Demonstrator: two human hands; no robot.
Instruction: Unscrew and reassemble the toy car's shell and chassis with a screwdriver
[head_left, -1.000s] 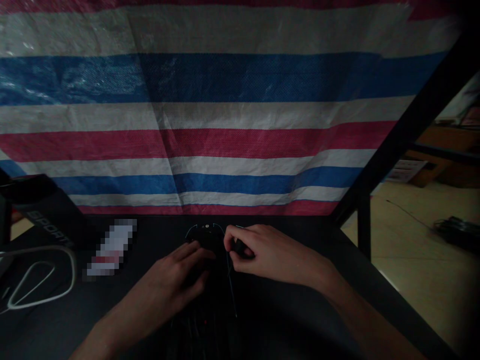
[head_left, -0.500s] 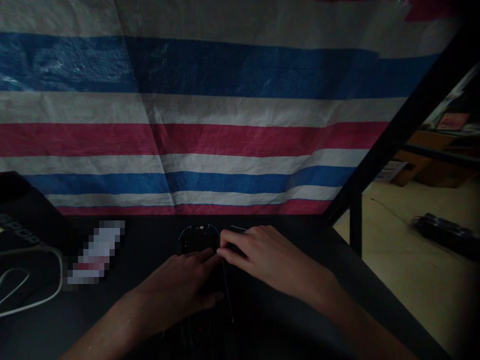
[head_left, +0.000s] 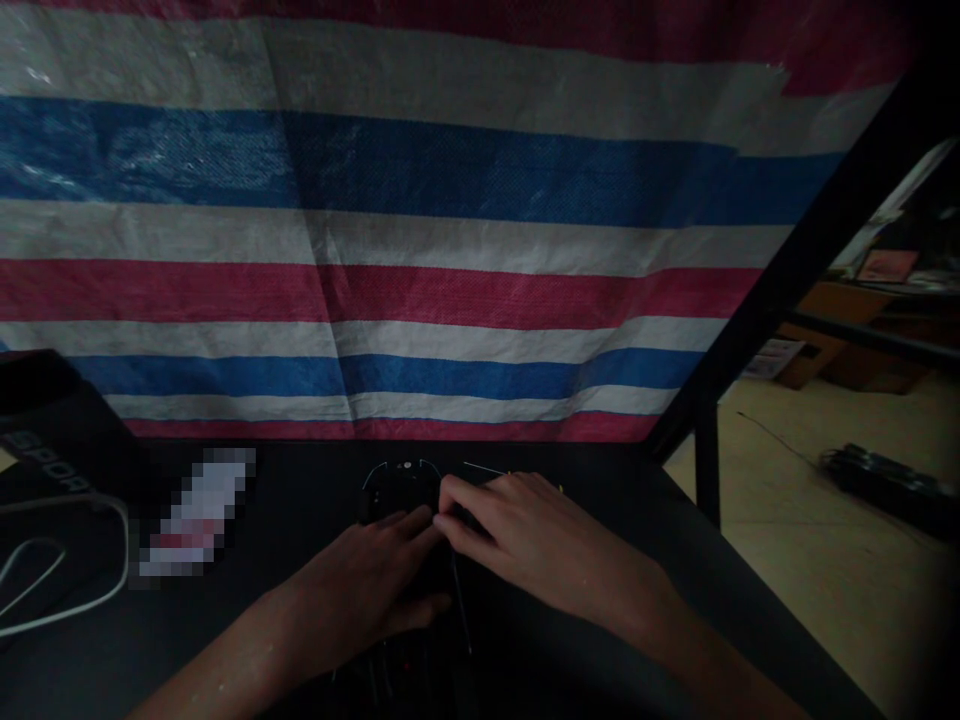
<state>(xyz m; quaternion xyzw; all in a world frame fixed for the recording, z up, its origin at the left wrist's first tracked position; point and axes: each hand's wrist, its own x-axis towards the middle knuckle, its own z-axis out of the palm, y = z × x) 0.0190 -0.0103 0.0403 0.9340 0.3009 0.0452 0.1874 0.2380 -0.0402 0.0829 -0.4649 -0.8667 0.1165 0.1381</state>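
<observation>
Black tabletop [head_left: 225, 640] nearest, both forearms stretched across it toward the middle. Left hand [head_left: 367, 585] palm down over a small dark gadget [head_left: 401, 490], fingers loosely curved, thumb tucked along the near side; gripping or merely resting, cannot tell. Right hand [head_left: 525, 545] just beside, fingertips bunched at the gadget's right edge and touching those of the left; anything pinched there too dark to make out. Gadget at mid-table, long axis seemingly near to far, far end with its pale curved arcs aimed at the tarp [head_left: 420, 250]. Thin wire [head_left: 459, 610] trailing nearward between the hands. Off to the left, a white cable [head_left: 112, 585] and a black box [head_left: 52, 430]. Farthest, red, white and blue stripes of tarp.

A second ago, right fingers raised and pinching a small dark piece; since then lowered to meet the left. Little changed from half a second ago.
</observation>
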